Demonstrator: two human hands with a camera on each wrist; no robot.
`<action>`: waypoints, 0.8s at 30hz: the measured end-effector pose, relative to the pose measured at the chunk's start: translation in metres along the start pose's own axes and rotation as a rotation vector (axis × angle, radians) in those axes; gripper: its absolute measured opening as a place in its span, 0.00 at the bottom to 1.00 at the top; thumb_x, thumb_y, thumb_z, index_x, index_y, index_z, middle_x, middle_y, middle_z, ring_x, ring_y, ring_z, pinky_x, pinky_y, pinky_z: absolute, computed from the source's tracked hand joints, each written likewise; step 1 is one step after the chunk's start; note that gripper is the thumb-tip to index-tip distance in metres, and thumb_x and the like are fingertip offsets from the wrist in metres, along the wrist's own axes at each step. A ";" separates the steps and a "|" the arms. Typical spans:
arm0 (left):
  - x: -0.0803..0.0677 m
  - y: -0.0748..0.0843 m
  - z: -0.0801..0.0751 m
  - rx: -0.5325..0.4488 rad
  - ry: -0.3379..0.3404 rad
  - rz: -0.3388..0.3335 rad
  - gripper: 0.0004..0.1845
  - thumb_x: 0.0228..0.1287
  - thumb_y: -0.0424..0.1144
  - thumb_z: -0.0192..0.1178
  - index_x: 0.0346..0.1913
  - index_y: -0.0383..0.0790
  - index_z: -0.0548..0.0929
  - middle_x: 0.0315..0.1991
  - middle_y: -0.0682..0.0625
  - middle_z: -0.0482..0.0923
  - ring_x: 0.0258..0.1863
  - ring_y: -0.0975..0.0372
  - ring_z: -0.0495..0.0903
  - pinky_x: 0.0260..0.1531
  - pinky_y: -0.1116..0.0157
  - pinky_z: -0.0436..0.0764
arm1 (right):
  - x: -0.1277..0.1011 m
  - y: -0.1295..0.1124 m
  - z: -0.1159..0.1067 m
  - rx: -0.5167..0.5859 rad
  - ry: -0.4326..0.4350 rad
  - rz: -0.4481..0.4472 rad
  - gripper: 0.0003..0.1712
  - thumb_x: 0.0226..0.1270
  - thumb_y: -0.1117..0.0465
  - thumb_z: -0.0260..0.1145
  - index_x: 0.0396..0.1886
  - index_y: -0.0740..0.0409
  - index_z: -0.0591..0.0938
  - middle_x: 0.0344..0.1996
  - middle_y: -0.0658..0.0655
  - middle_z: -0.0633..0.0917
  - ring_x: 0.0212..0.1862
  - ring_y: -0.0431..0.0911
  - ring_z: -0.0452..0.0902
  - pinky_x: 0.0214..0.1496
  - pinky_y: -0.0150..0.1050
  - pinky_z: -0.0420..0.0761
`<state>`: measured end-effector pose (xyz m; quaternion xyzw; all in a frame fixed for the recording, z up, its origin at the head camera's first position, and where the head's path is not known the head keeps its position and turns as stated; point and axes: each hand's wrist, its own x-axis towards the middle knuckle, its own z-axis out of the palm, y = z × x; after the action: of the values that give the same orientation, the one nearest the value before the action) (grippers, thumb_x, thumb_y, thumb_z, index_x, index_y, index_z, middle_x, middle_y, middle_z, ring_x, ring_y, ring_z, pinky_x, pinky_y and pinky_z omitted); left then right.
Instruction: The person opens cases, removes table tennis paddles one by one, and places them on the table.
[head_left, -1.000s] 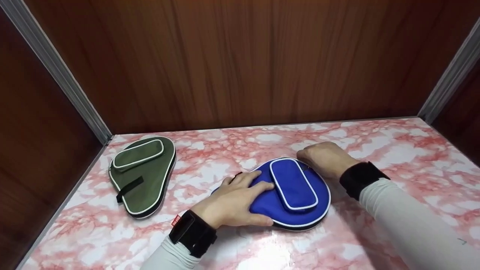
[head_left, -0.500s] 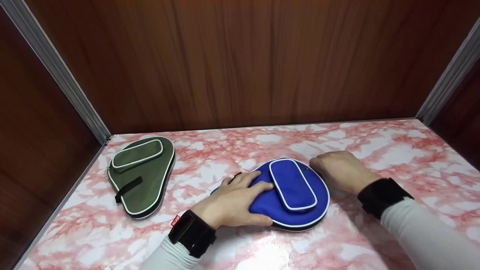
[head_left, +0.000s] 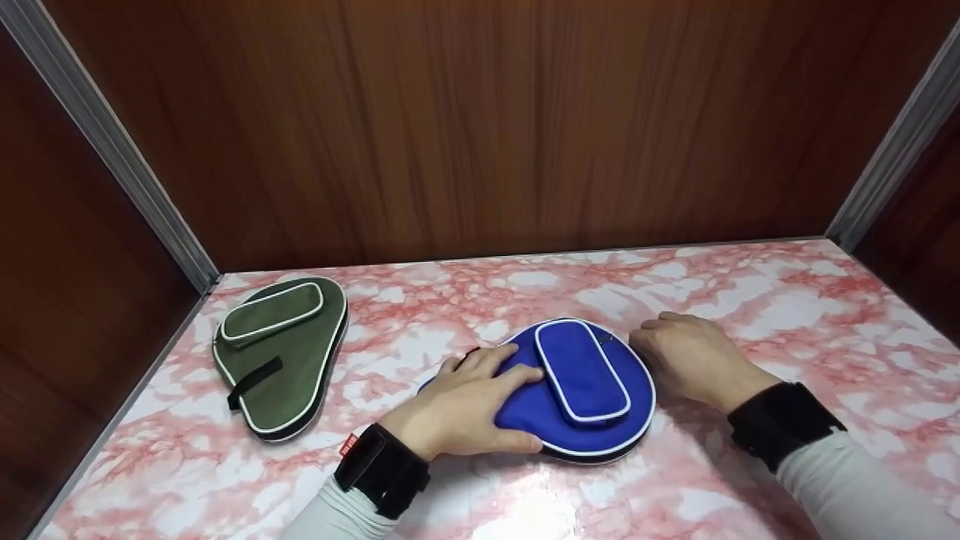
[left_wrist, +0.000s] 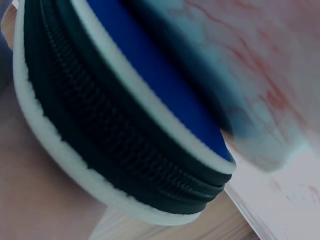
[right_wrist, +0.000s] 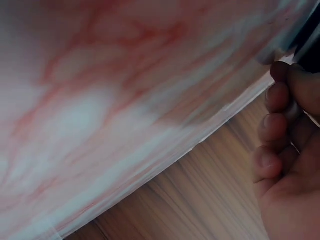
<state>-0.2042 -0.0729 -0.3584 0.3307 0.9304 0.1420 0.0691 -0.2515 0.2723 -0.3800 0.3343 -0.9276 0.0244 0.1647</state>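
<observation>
A blue paddle-shaped case with white piping and a raised pocket lies flat on the pink marbled tabletop. My left hand presses flat on the case's left half, fingers straight. Its wrist view shows the case's black zipper band up close. My right hand sits against the case's right edge with fingers curled, pinching at the zipper seam. The pull itself is hidden.
A green case of the same shape, with a black strap, lies at the left near the corner. Wood-grain walls close in the back and both sides. Bare tabletop stretches to the right and front.
My right hand has slid from the case's far edge round to its right side, toward me. The left hand and both cases have stayed put.
</observation>
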 end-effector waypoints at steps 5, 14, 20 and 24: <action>0.000 0.000 0.000 0.003 -0.001 -0.003 0.45 0.66 0.70 0.71 0.83 0.63 0.72 0.87 0.43 0.58 0.85 0.45 0.57 0.77 0.34 0.58 | -0.007 -0.004 -0.004 0.002 -0.001 0.000 0.14 0.65 0.69 0.74 0.28 0.45 0.83 0.28 0.48 0.84 0.38 0.53 0.84 0.58 0.59 0.83; 0.001 0.001 0.001 0.008 -0.006 -0.012 0.45 0.65 0.70 0.71 0.83 0.65 0.72 0.88 0.44 0.57 0.86 0.46 0.56 0.78 0.34 0.57 | -0.017 -0.011 -0.007 0.009 0.010 0.022 0.17 0.65 0.71 0.74 0.27 0.45 0.79 0.27 0.47 0.83 0.38 0.52 0.86 0.51 0.54 0.81; 0.000 0.000 0.001 0.013 0.011 -0.001 0.45 0.65 0.69 0.72 0.82 0.64 0.73 0.87 0.44 0.59 0.85 0.46 0.58 0.78 0.34 0.58 | -0.019 -0.016 -0.009 0.023 0.015 0.038 0.17 0.64 0.72 0.73 0.27 0.46 0.81 0.26 0.48 0.83 0.38 0.52 0.88 0.55 0.56 0.83; 0.000 0.000 0.002 0.016 0.013 0.002 0.44 0.65 0.69 0.72 0.82 0.64 0.73 0.87 0.44 0.59 0.85 0.46 0.58 0.77 0.34 0.58 | -0.022 -0.018 -0.012 0.033 -0.003 0.056 0.17 0.62 0.72 0.74 0.26 0.45 0.80 0.24 0.45 0.83 0.34 0.52 0.83 0.41 0.54 0.81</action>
<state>-0.2041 -0.0724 -0.3599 0.3310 0.9317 0.1369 0.0605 -0.2213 0.2735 -0.3769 0.3109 -0.9363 0.0440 0.1571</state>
